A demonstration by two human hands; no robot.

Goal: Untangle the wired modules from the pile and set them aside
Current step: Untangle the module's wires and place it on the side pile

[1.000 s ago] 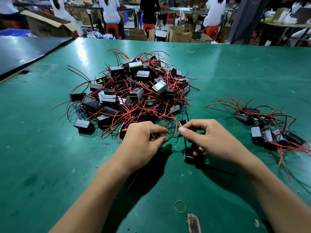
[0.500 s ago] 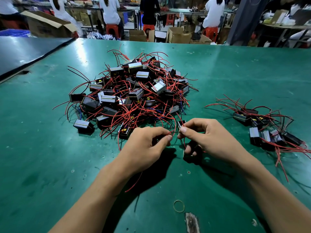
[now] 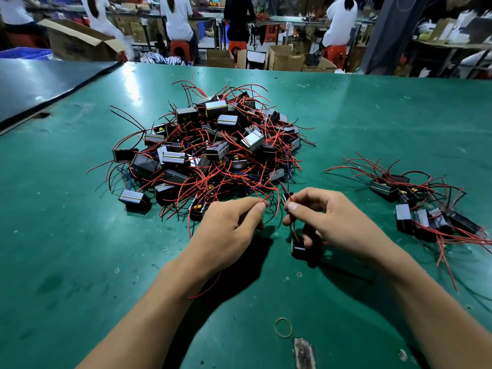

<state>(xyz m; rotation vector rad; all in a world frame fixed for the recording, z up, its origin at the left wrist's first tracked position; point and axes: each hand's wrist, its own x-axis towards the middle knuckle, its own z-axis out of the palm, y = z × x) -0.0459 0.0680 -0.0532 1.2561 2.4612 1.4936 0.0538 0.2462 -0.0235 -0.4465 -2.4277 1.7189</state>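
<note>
The pile (image 3: 213, 153) of black modules and red leads lies mid-table (image 3: 80, 249); its near fringe reaches both hands. The left hand (image 3: 229, 227) pinches the end of a red wire (image 3: 267, 198) between thumb and forefinger, its other fingers curled under. The right hand (image 3: 335, 222) pinches a second wire (image 3: 294, 231) the same way, its tips just beside the left hand's but apart from them. One module (image 3: 298, 248) sits on that second wire under the right hand, with the lower fingers curled beside it; I cannot tell if it touches the table. The sorted group (image 3: 415, 206) lies to the right, well apart from the pile; its leads trail toward the right border.

Print on the open carton (image 3: 77, 43) at far left is too blurred to read; marks on the modules are too small to read.

Open green surface lies left of the pile, between pile and group, and between the forearms; a rubber band (image 3: 283, 327) and a scuffed patch (image 3: 303, 352) lie there. A dark sheet (image 3: 40, 86) borders the far-left edge; the far edge runs straight before cartons and people (image 3: 175, 14) on red stools (image 3: 179, 49).
</note>
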